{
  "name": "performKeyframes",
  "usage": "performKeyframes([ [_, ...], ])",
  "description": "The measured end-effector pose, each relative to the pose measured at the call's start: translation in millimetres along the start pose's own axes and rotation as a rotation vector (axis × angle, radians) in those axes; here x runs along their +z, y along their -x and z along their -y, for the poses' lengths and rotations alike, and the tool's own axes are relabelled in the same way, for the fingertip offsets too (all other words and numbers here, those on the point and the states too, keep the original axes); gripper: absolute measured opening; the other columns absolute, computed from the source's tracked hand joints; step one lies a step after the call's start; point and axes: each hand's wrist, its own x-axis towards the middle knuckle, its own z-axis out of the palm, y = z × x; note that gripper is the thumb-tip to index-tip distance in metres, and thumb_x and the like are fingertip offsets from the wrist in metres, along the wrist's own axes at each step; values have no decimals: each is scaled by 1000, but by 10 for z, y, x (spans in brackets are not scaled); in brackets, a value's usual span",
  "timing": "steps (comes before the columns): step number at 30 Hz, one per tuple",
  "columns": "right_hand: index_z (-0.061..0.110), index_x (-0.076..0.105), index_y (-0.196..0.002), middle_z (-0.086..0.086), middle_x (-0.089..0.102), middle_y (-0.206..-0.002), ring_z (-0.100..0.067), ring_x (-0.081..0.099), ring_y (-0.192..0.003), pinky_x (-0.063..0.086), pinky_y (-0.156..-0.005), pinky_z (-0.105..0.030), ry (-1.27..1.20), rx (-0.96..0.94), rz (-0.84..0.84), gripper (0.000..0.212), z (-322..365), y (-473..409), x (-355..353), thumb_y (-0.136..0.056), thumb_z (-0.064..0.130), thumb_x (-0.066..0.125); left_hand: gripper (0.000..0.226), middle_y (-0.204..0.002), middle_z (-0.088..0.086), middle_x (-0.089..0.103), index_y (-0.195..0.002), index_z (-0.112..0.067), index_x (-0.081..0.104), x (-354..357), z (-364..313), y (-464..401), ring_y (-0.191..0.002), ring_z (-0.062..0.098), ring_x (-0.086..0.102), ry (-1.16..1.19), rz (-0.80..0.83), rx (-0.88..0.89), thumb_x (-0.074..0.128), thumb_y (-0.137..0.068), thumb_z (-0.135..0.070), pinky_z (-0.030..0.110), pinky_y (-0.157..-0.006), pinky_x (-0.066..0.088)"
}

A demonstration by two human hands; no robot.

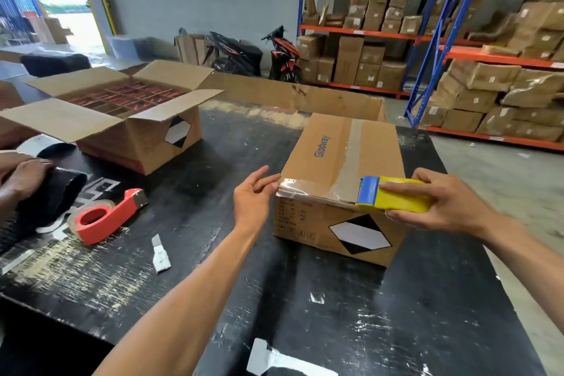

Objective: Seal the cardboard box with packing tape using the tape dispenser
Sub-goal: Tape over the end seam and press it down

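Sealing is under way on the closed cardboard box (341, 186), which sits on the black bench (305, 314) right of centre, its long axis running from the near edge toward the far right. A strip of clear tape (351, 156) is already laid along the top seam in that direction. A second, crosswise strip is seen along the near top edge, from the near left corner to the yellow and blue tape dispenser (393, 194), which rests on that edge with its blue end pointing left and its body lying left to right.

The dispenser is gripped by the right hand (442, 204), fingers wrapped over its yellow body and thumb beneath. The left hand (253, 192) is open, its fingertips touching or just beside the near left corner of the box where the tape begins; actual contact cannot be confirmed.

The step in hand is judged to be the edge strip across the near end. The next move probably calls for the dispenser to be drawn on toward the right corner with the box steadied, then for the tape to be cut and pressed flat.

To the left on the bench, a red tape dispenser (103, 218) lies unused, with a small white scrap (160, 256) near it. Farther left and beyond, an open carton (122, 119) with dividers is seen, and another person's hands (21, 174) rest on a black roll (52, 192) at the left border.
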Motion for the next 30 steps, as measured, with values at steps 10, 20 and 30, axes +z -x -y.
performKeyframes([
  [10, 66, 49, -132, 23, 46, -89, -4, 53, -76, 42, -55, -26, 62, 28, 27, 57, 85, -91, 29, -76, 73, 62, 64, -100, -15, 75, -150, -7, 39, 4, 112, -53, -108, 0, 67, -18, -79, -59, 67, -93, -3, 29, -109, 44],
  [20, 64, 49, -133, 21, 48, -91, -7, 54, -77, 47, -56, -31, 46, 79, 46, 60, 94, -124, 17, -77, 81, 56, 93, -151, 7, 48, -156, -13, 32, -90, 53, -151, -128, 15, 51, -226, -144, -152, 84, -80, -28, 35, -108, 41],
  [30, 61, 51, -132, 17, 48, -85, -8, 54, -72, 45, -53, -31, 57, 104, 57, 65, 122, -177, -1, -74, 89, 46, 40, -145, 14, 50, -138, -2, 56, 327, 331, 409, -135, 23, 44, -719, -48, 514, 56, -99, -10, 16, -112, 25],
])
